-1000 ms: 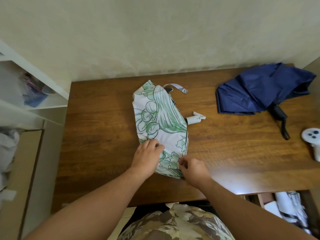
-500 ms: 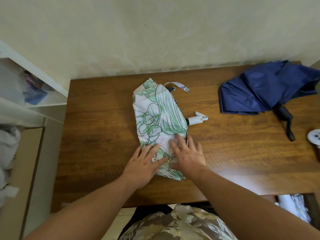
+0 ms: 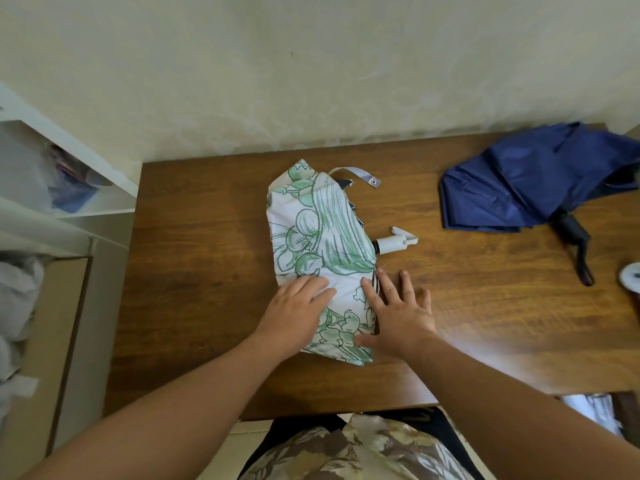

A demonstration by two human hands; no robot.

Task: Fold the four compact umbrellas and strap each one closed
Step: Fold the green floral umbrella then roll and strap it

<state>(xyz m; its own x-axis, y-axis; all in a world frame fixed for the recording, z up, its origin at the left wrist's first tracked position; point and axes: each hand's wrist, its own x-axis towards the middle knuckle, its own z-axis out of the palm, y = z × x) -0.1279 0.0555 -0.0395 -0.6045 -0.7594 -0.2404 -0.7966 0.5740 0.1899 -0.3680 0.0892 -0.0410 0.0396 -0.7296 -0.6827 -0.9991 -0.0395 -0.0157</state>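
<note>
Right now both your hands lie flat on the green-and-white floral umbrella, which sits collapsed on the wooden bench just ahead of you. Your left hand presses its straight fingers onto the near left part of the canopy. Your right hand is spread wide over the canopy's right edge, its thumb resting on the near corner of the fabric and its outer fingers on the bare wood. Neither grip is curled round anything; both are apart and flat.

Your umbrella's canopy is gathered into a rough oblong that runs away from you toward the wall. Its white handle pokes out to the right from under the fabric, just beyond your right fingertips. Its closing strap lies loose at the far end, curving to the right with the snap at its tip showing, and is not wrapped round the canopy.

Well to your right, at the far corner of the bench, lies a navy blue umbrella, its canopy loose and crumpled, its black handle and wrist loop pointing toward you. A white round object is cut off by the right border. White shelving stands to the left of the bench.
</note>
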